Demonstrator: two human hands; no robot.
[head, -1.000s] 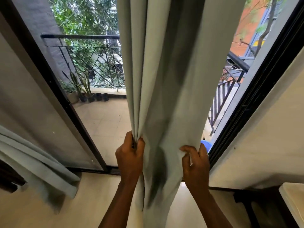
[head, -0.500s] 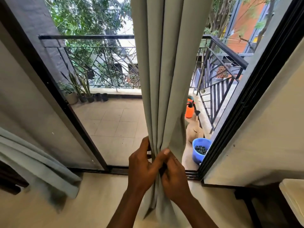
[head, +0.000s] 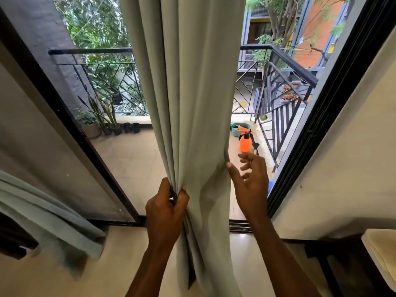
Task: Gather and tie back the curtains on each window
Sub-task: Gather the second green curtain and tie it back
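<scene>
At the lower left of the frame a second curtain (head: 49, 213) droops. At bottom centre, the left hand (head: 166, 211) grasps gathered folds of the pale grey-green curtain (head: 192, 93), which hangs down the middle of the frame. Just right of it, the right hand (head: 250, 183) is released, its fingers spread and its thumb at the curtain's edge, below an orange spray bottle (head: 245, 142).

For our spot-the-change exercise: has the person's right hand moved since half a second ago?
Yes. The right hand has left the left hand and swung right across the curtain, toward the black door frame.
</scene>
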